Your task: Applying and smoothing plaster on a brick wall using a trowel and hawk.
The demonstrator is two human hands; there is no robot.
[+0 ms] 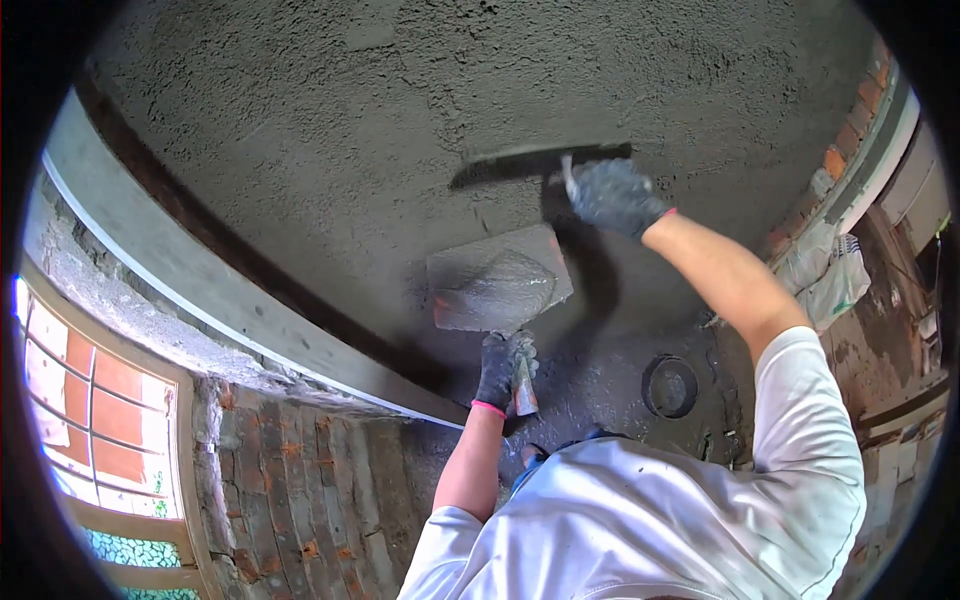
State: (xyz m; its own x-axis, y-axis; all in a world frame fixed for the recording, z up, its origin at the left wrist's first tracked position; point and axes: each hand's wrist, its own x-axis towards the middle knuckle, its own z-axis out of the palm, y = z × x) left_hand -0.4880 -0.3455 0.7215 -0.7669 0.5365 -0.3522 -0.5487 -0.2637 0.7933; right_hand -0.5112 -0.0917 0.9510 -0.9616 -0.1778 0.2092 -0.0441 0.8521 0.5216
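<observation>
My right hand [615, 197], in a dark grey work glove with a pink cuff, is closed on the handle of a long plastering trowel [520, 167]. The trowel's blade lies along the wet grey plaster wall [380, 110]. Lower and to the left, my left hand [496, 370], gloved alike, grips a mortar hawk [497, 280] from below. A smeared layer of grey mortar covers the hawk's plate. Beside the left fingers a narrow, mortar-caked piece [525, 388] points downward; whether it belongs to the hawk I cannot tell.
A long pale beam [230, 290] slants along the left, above a brick wall [310, 490] and a barred window [100, 420]. A round black bucket [670, 386] stands on the floor below. Whitish sacks [830, 270] sit at the right, near exposed bricks [845, 140].
</observation>
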